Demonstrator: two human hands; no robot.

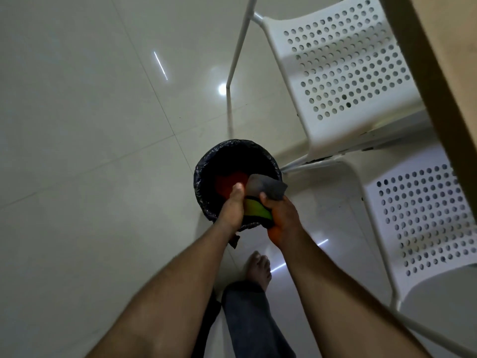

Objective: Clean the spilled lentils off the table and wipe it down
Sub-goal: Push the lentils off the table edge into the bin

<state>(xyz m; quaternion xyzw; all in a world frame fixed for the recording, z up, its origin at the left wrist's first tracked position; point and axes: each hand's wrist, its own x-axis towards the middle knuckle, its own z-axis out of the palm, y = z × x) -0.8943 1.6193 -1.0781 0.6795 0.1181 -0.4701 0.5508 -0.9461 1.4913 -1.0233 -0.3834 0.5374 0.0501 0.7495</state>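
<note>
Pale floor tiles [90, 125], white chairs [343, 81] right of our hands; below them a lined bin [206, 161]. Left hand [232, 208] and right hand [284, 218] together grip a cloth [268, 189].

Both hands, left hand [231, 208] and right hand [282, 215], grip a grey-green cloth [260, 200] over a black-lined bin [206, 174] beside white chairs [343, 73]

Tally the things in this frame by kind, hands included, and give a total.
Hands: 2, left hand and right hand, both gripping the cloth
White perforated chairs: 2, far chair and near chair
Bins with black liner: 1, bin
Grey and green cloths: 1, cloth
Total: 6
</note>
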